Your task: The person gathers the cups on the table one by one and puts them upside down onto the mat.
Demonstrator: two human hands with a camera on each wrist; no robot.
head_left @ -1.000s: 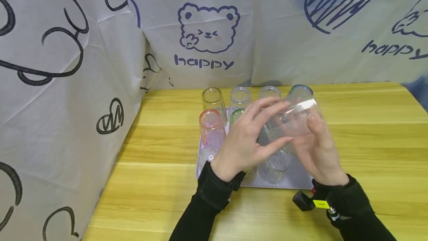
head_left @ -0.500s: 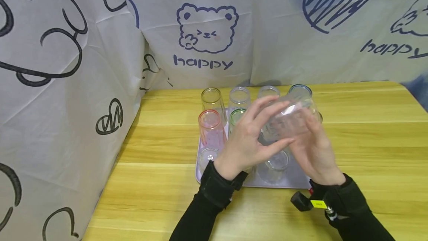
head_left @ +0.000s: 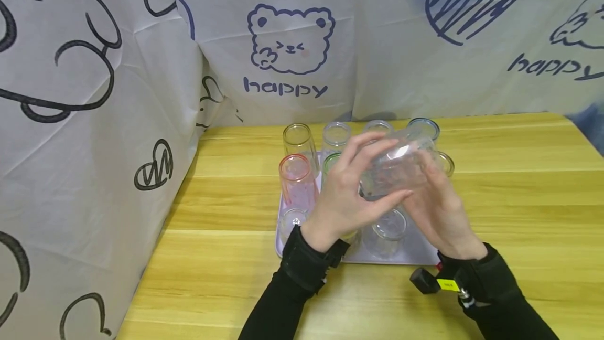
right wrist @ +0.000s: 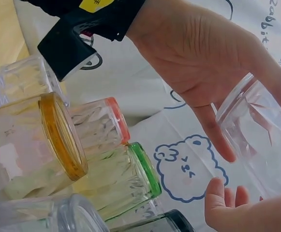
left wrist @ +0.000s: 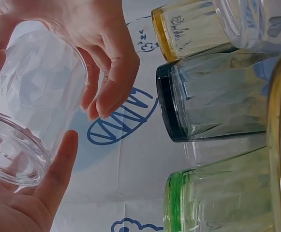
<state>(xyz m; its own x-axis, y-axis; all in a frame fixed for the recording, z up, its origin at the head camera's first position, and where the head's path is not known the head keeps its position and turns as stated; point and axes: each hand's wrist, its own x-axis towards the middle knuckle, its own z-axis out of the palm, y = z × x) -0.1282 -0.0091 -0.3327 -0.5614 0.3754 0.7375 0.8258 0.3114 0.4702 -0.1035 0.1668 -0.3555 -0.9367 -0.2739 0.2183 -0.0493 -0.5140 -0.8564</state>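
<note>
A clear drinking glass (head_left: 398, 169) is held tilted above the tray, between both hands. My left hand (head_left: 346, 190) grips its left end, fingers over the top and thumb along the underside. My right hand (head_left: 441, 206) holds the right end, with its fingers and thumb spread around the side. In the left wrist view, the thick round end of the glass (left wrist: 17, 159) lies close to my left hand (left wrist: 19, 212), and my right hand (left wrist: 96, 53) reaches over the wall from above. The right wrist view shows the glass between both hands, cut off by the frame edge.
A lavender tray (head_left: 417, 252) bears several glasses: a red-rimmed glass (head_left: 296, 177), a yellowish glass (head_left: 298, 135), a green-rimmed glass (right wrist: 125, 183), a blue-rimmed glass (head_left: 424, 124) and a clear glass (head_left: 386, 237). The wooden table (head_left: 528, 198) meets a drawn-on cloth (head_left: 396, 67) behind.
The glass has turned between the hands and shifted slightly left. My right hand has moved a little left, and an amber rim behind it now shows. My left hand has barely moved.
</note>
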